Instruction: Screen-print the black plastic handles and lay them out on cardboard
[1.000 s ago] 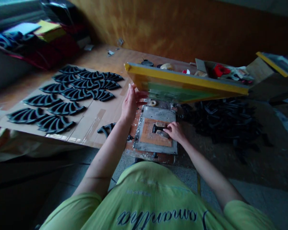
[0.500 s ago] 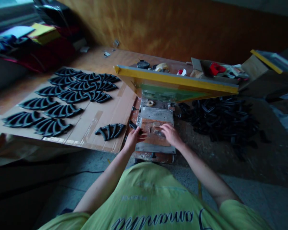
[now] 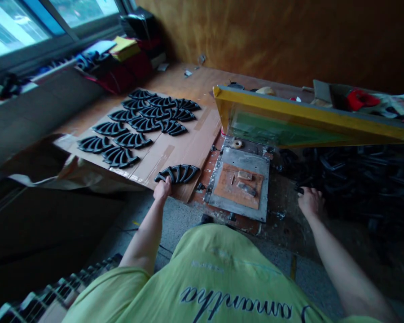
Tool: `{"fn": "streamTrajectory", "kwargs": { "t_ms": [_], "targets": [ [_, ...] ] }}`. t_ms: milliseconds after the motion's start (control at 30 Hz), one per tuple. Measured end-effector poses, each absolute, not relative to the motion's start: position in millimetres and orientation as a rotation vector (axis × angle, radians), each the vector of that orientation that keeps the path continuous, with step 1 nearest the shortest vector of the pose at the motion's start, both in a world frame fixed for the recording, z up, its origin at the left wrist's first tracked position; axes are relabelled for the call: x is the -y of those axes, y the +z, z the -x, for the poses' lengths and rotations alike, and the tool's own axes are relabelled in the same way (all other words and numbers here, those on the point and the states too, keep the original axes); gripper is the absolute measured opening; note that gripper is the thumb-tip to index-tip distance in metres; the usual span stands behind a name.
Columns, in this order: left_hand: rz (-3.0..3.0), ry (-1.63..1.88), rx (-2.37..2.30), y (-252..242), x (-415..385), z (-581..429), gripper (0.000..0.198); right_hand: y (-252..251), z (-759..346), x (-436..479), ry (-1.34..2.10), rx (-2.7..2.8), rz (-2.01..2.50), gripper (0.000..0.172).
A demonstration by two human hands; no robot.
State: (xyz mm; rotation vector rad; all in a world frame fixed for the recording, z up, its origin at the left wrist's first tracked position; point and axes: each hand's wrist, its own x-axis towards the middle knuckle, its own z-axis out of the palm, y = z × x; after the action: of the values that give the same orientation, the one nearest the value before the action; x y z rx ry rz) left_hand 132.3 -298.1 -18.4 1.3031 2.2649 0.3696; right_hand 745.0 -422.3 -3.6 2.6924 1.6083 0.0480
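My left hand (image 3: 162, 189) is at the near edge of the cardboard sheet (image 3: 161, 157), its fingers closed on a curved black piece (image 3: 160, 176) at the left end of a short fanned row (image 3: 183, 173). Off to the right, my right hand (image 3: 310, 200) is closed around a small dark piece (image 3: 299, 190), beside a heap of loose black pieces (image 3: 353, 175). Between the hands lies a metal plate (image 3: 235, 154) bearing a brown board (image 3: 227, 193) with small blocks (image 3: 245, 175) on it; neither hand touches it.
A yellow-edged screen frame (image 3: 289, 106) stands tilted up behind the plate. Several fans of black pieces (image 3: 131, 140) cover the cardboard's far left. A tape roll (image 3: 237, 143) lies by the plate's back edge. An open box (image 3: 326, 92) holds red things at the back right.
My left hand has moved left from beside the plate to the short row, which has gained a piece. My right hand has left the board for the heap. The view has shifted.
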Motion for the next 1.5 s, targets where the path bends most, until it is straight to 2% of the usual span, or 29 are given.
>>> {"fn": "streamTrajectory", "kwargs": {
  "t_ms": [200, 400, 567, 700, 800, 1033, 1500],
  "targets": [
    [-1.169, 0.330, -2.344, -8, 291, -133, 0.048, 24, -655, 380, -0.221, -2.401, -2.620, 0.050],
    [-1.701, 0.484, -2.384, -12, 324, -168, 0.050, 34, -578, 353, -0.691, -2.813, -2.341, 0.033],
    [-1.906, 0.383, -2.239, -23, 331, -198, 0.061, 32, -558, 342, -0.731, -2.809, -2.321, 0.022],
    [-1.886, 0.339, -2.223, -27, 322, -202, 0.071, 30, -547, 339, -0.525, -2.878, -2.257, 0.022],
    [-1.877, 0.321, -2.227, -29, 314, -200, 0.068, 30, -543, 338, -0.442, -2.871, -2.251, 0.025],
    [-1.951, 0.349, -2.146, -31, 290, -180, 0.057, 21, -547, 338, -0.485, -2.769, -2.334, 0.032],
    [-2.336, 0.293, -1.703, -26, 116, -83, 0.059, 14, -545, 338, -0.725, -2.613, -2.632, 0.041]
  ]
}}
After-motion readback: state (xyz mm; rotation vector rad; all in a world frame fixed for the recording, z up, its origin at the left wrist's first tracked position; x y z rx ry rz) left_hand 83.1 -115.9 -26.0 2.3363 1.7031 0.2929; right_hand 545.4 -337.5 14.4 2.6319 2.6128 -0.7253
